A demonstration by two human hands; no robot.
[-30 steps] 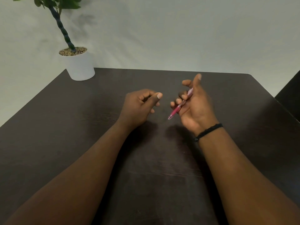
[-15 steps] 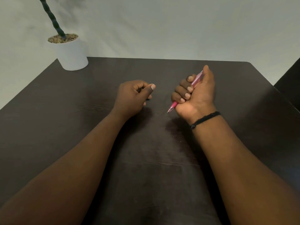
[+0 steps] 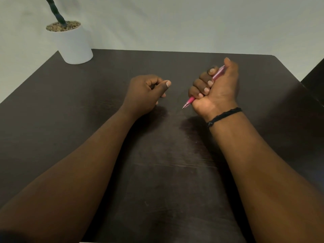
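My right hand (image 3: pixel 216 89) grips a pink pen (image 3: pixel 189 102) in a fist above the dark table (image 3: pixel 157 172). The pen's tip points down and to the left, and its top end pokes out beside my thumb. The fingers wrap fully round the barrel and hide its middle. My left hand (image 3: pixel 145 93) rests on the table a little to the left, its fingers curled with the thumb laid along them. It holds nothing that I can see. A black cord bracelet (image 3: pixel 224 115) circles my right wrist.
A white plant pot (image 3: pixel 73 44) with pebbles and a dark twisted stem stands at the table's far left corner. A pale wall lies behind the table. A dark piece of furniture (image 3: pixel 313 81) shows at the right edge.
My right hand has closed from a loose, open-fingered hold into a full fist round the pen. The view has tipped downward, so the pot sits higher in frame. My left hand keeps its curled pose.
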